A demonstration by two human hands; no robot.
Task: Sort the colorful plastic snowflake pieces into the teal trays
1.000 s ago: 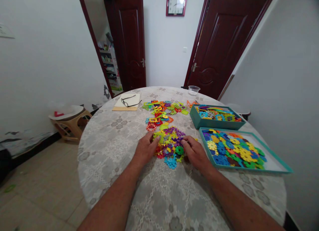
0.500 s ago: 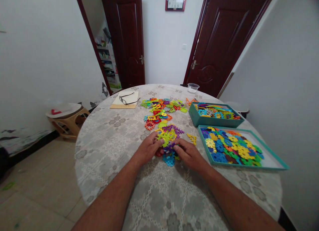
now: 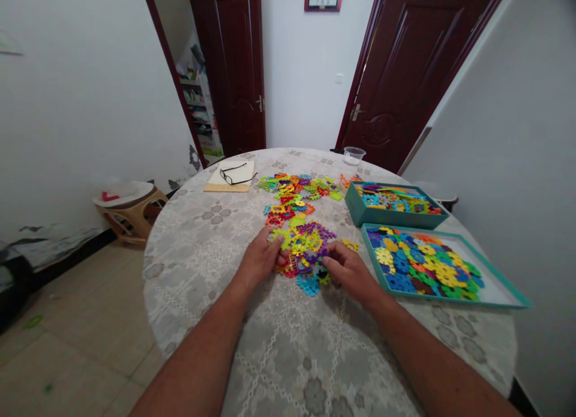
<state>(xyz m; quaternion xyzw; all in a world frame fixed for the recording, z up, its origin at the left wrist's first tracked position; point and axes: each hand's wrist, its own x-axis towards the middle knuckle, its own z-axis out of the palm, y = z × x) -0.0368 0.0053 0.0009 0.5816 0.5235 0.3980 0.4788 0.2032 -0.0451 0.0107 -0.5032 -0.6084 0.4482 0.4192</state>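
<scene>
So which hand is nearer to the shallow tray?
Right. The right hand is just left of the shallow tray; the left hand is farther left, across the colourful pieces.

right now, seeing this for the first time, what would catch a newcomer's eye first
Probably the bright heap of plastic pieces on the table, between the left hand and the right hand. Next, perhaps, the shallow teal tray of colourful discs to the right, then the dark red doors behind.
</scene>
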